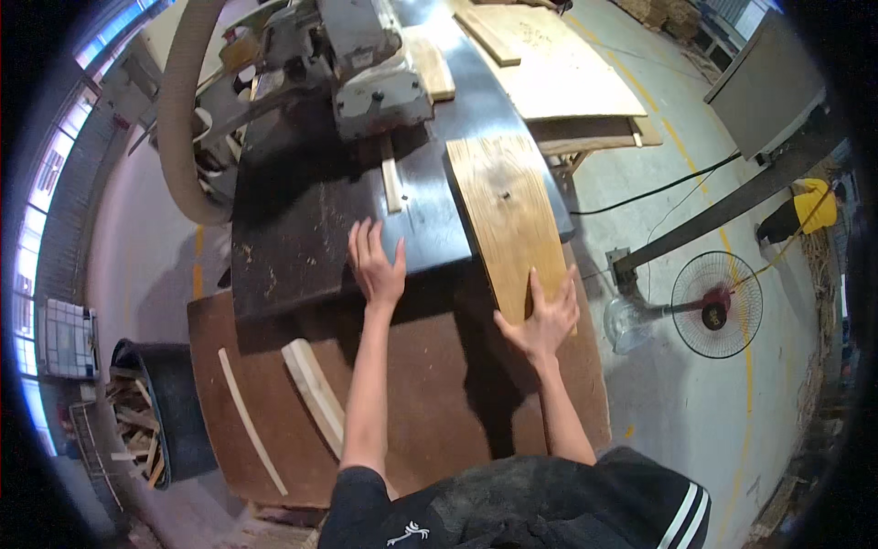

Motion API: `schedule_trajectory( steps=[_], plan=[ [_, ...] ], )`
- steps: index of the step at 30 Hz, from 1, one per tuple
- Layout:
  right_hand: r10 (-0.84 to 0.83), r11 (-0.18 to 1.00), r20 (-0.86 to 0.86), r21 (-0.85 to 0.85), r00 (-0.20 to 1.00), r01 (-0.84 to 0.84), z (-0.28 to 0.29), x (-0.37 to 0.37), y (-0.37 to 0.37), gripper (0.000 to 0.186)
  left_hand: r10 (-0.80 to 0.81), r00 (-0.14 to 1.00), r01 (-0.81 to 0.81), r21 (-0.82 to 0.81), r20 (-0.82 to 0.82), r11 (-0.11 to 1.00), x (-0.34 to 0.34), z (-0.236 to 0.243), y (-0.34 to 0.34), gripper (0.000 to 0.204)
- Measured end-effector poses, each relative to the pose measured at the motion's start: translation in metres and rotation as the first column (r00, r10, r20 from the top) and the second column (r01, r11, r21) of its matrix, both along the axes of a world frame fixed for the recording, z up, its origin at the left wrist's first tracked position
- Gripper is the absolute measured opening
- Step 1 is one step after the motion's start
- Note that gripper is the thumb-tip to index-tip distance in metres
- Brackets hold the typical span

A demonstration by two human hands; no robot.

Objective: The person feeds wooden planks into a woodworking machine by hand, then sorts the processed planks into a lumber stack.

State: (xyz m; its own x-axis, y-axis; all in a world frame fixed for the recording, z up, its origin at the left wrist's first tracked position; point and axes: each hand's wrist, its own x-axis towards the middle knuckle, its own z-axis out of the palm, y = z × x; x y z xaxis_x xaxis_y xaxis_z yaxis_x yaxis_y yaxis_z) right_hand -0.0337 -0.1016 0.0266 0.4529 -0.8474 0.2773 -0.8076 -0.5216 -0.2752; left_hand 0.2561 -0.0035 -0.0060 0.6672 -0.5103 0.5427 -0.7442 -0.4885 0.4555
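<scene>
Blk shirt [512, 503] — bd [508, 220] nr mach. [380, 96], fan [714, 316]

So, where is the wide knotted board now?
In the head view, right of centre, the board lies along the right side of the dark machine table, its near end under the right hand.

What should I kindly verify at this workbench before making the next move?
1. Right hand on the wide board: ok, fingers spread over its near end.
2. Left hand away from the grey machine head: ok, apart.
3. Dark tabletop free of loose pieces: not ok, a narrow strip lies before the machine head.
4. Wide board fully on the tabletop: not ok, near end overhangs.
5. Machine stopped: cannot tell.
</scene>
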Motion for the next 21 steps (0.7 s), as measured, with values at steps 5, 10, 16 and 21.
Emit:
schedule_trajectory(
  steps=[5, 10, 16, 21],
  plan=[
    [-0.05, 0.997, 0.004, -0.057, 0.999, 0.05, -0.003, -0.003, -0.031, 0.095, 0.056, 0.994, -0.031, 0.241, -0.098, 0.97, 0.081, -0.03, -0.094, 0.072],
    [-0.084, 0.991, 0.006, -0.105, 0.996, 0.084, -0.011, 0.012, -0.093, 0.092, -0.003, 0.992, 0.025, 0.173, -0.124, 0.985, 0.04, -0.048, -0.088, 0.055],
    [-0.091, 0.99, -0.032, -0.108, 0.995, 0.087, -0.026, 0.082, -0.187, 0.091, -0.028, 0.96, 0.044, 0.051, -0.277, 0.998, -0.052, -0.029, 0.009, 0.054],
    [-0.102, 0.994, 0.018, 0.045, 0.995, 0.101, -0.021, 0.155, -0.284, 0.093, 0.083, 0.789, -0.143, -0.051, -0.609, 0.988, -0.116, 0.01, 0.113, 0.054]
  ],
)
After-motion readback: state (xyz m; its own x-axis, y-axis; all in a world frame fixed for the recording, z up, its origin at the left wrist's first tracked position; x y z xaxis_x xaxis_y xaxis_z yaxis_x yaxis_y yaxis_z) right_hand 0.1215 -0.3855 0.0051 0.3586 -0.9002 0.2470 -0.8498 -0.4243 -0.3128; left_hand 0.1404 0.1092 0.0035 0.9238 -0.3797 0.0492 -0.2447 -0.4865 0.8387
